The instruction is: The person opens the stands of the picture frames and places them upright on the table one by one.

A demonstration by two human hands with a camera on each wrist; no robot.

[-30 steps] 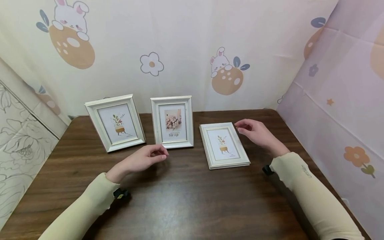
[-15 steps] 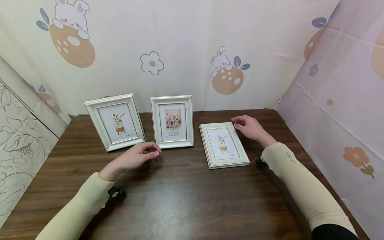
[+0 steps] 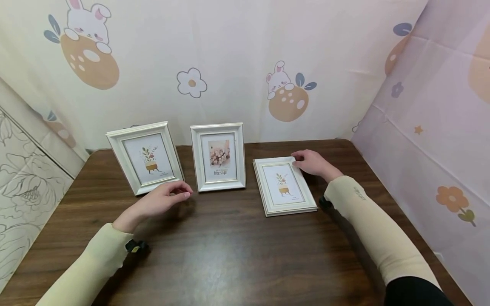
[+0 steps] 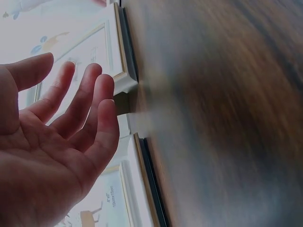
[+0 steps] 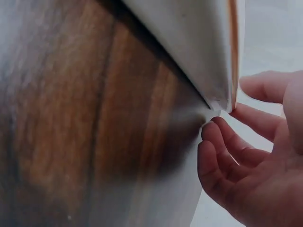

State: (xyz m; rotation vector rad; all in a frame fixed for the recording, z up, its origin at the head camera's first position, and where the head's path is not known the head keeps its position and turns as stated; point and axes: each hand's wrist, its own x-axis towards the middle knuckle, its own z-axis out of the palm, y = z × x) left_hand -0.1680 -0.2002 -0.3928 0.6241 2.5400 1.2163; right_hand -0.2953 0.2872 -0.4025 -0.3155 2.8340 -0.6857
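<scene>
While the right hand (image 3: 311,163) pinched the flat frame (image 3: 283,187) by its far corner, the half-curled left hand (image 3: 158,199) held nothing, well leftward.

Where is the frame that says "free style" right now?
In the head view, the "free style" frame stands toward the back of the brown table, just left of the picture's centre, between the left plant-picture frame and the right plant-picture frame.

Surface (image 3: 214,255): smooth wood-grain finish, glossy where light falls. Left frame (image 3: 138,130), middle frame (image 3: 222,185) and right frame (image 3: 291,209): smooth mouldings, satin sheen; material undetermined. Inserts (image 3: 282,183): printed paper in appearance. Backdrop (image 3: 229,46): matt cloth, creased. Sleeves (image 3: 361,223): matt cloth.
</scene>
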